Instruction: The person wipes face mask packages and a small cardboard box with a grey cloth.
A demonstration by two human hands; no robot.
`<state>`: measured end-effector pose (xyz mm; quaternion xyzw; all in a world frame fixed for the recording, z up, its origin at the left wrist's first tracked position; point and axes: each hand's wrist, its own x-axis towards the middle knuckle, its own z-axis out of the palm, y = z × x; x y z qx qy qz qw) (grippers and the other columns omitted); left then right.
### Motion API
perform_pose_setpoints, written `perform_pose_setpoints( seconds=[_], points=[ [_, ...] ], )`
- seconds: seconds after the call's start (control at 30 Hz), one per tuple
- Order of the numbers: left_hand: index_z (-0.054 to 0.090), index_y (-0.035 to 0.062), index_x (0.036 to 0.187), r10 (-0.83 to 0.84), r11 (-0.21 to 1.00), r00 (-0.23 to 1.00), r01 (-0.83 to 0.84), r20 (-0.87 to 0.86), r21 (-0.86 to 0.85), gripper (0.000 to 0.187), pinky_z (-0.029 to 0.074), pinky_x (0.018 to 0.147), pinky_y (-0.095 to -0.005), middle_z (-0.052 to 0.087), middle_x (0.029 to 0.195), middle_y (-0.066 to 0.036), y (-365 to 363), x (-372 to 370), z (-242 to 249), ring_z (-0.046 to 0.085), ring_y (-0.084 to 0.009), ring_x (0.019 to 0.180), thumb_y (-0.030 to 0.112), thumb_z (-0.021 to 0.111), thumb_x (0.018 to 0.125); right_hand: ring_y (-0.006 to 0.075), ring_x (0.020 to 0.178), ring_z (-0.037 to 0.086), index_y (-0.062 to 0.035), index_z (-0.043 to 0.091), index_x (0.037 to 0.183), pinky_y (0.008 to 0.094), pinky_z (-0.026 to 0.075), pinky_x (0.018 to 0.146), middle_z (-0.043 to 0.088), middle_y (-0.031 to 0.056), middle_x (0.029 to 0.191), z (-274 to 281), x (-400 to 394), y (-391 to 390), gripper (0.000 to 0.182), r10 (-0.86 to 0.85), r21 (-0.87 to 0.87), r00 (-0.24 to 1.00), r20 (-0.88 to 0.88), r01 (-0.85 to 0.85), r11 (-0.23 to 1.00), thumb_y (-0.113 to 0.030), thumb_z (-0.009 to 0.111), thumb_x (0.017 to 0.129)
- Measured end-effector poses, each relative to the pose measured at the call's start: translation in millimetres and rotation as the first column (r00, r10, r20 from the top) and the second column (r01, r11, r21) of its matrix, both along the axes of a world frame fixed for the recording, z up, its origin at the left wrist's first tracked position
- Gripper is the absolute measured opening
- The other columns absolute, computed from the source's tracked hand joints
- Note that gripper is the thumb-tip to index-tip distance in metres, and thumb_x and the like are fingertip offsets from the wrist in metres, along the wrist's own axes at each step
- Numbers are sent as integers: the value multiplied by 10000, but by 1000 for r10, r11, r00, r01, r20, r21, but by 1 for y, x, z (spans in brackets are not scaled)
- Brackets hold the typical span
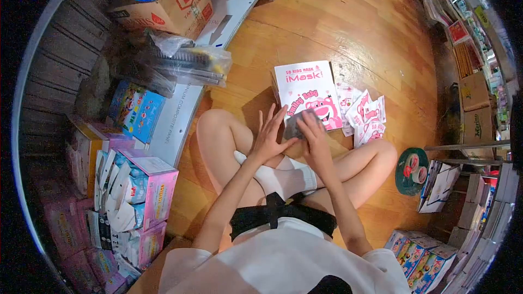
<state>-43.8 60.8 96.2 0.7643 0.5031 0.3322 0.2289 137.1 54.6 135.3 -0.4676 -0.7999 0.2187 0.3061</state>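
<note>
A white box of kids' masks (309,79) with pink print and a cartoon bear stands on the wooden floor before my crossed legs. My right hand (314,140) presses a dark grey cloth (295,126) against the lower front of the box, covering part of the print. Fingers apart, my left hand (267,137) rests by the box's lower left edge, its thumb reaching toward the cloth. Several white and pink mask packets (368,113) lie in a loose pile just right of the box.
Pink boxes with packets (158,189), a blue box (137,110) and plastic-wrapped goods (188,62) line the left side. A cardboard carton (177,8) sits on the low shelf (220,30). At right are a green round tray (404,173) holding tape rolls, and stocked shelves (475,93).
</note>
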Motion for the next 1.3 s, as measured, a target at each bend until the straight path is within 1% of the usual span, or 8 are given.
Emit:
perform_pose_setpoints(
  seconds=[0.47, 0.6, 0.67, 0.77, 1.03, 1.13, 1.23, 1.3],
  points=[
    [148, 98, 1489, 18, 1000, 996, -18, 84, 4, 1018, 68, 1137, -572, 272, 1518, -108, 8, 17, -16, 249, -329, 1400, 365, 776, 733, 409, 1367, 274, -7, 457, 1331, 581, 147, 1110, 326, 218, 1468, -23, 34, 45, 582, -597, 136, 794, 119, 582, 801, 71, 479, 754],
    [67, 46, 1493, 3, 1000, 949, 5, 315, -24, 1032, 106, 1146, -535, 244, 1522, -159, 8, 26, -38, 242, -330, 1404, 263, 757, 758, 412, 1345, 307, 37, 402, 1348, 563, 187, 1111, 359, 244, 1430, -42, 12, 56, 623, -169, 262, 985, 26, 157, 952, 57, 494, 731],
    [42, 32, 1491, 38, 997, 899, -2, 436, -83, 1029, 124, 1139, -541, 238, 1521, -173, 4, 27, -42, 243, -328, 1405, 201, 747, 762, 401, 1336, 325, 34, 414, 1339, 552, 202, 1113, 374, 238, 1422, -38, -25, 44, 619, -27, 213, 974, 225, -23, 977, 56, 492, 725],
    [35, 26, 1493, 153, 970, 922, -72, 354, -231, 994, 141, 1142, -517, 215, 1523, -194, -5, 22, -40, 211, -336, 1414, 198, 716, 790, 401, 1354, 299, 25, 377, 1375, 529, 170, 1133, 357, 228, 1438, -43, -36, 46, 693, -37, 222, 988, 151, 3, 975, 75, 464, 689],
    [389, 151, 1417, 11, 952, 999, -21, 35, 306, 643, 198, 1113, -555, 285, 1509, -146, 3, 32, -44, 271, -349, 1386, 278, 659, 847, 405, 1374, 263, 11, 383, 1380, 543, 151, 1128, 334, 213, 1463, -19, 31, 77, 634, -331, 217, 926, 180, 291, 932, 65, 456, 753],
    [446, 170, 1378, -93, 977, 995, 96, -23, 193, 561, 256, 1095, -546, 321, 1488, -140, 0, 32, -41, 316, -367, 1357, 205, 650, 857, 409, 1380, 247, 5, 381, 1386, 546, 149, 1125, 320, 210, 1474, -24, 37, 87, 631, -437, 257, 888, 141, 393, 883, 68, 444, 762],
    [490, 143, 1330, -73, 982, 984, 43, 159, 184, 498, 304, 1078, -525, 357, 1463, -137, 3, 32, -40, 350, -365, 1338, 156, 644, 857, 422, 1348, 294, 12, 426, 1343, 534, 187, 1114, 374, 225, 1429, -24, 20, 101, 601, -545, 351, 812, 210, 458, 817, 65, 443, 745],
    [509, 133, 1304, -41, 982, 985, 9, 169, 186, 481, 331, 1064, -513, 372, 1452, -130, 2, 31, -44, 370, -361, 1324, 143, 651, 844, 417, 1268, 393, 20, 510, 1221, 502, 264, 1088, 499, 202, 1294, -13, -3, 110, 560, -166, 114, 984, 72, 157, 981, 87, 437, 670]
  ],
)
